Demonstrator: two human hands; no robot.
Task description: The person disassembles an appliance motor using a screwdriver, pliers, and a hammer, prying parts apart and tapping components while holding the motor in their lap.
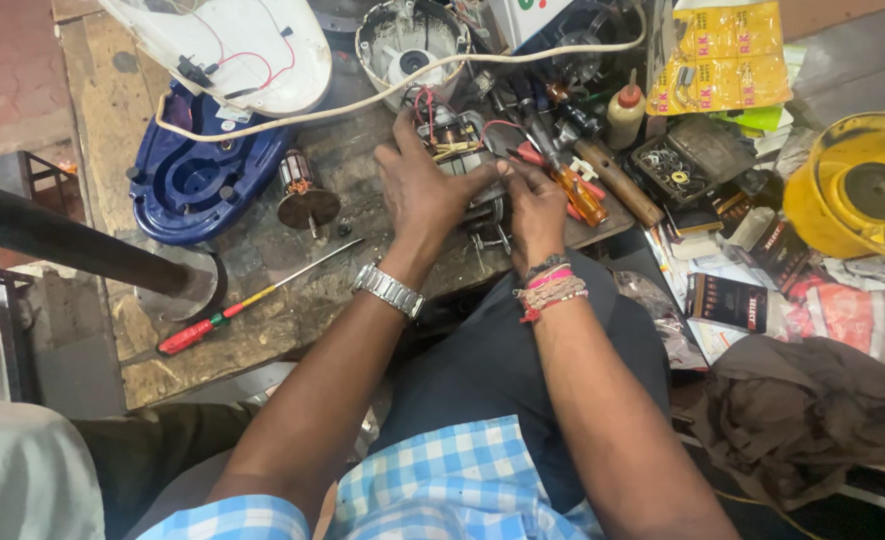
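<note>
The worn wooden workbench (292, 320) runs off the frame's top edge, crowded with a blue plastic appliance base (187, 180) and a red-handled screwdriver (252, 300). At its near edge sits a small metal motor with copper windings and red wires (457, 140), largely hidden by both hands. The left hand (424, 185) curls closed over it; the right hand (537, 205) grips its side, fingertips hidden.

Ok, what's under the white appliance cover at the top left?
The white cover lies on a blue housing, hiding its upper part. A cream cord runs across the cover's lower edge. The blue housing's open inside shows below; what sits beneath the cover itself is hidden.
</note>
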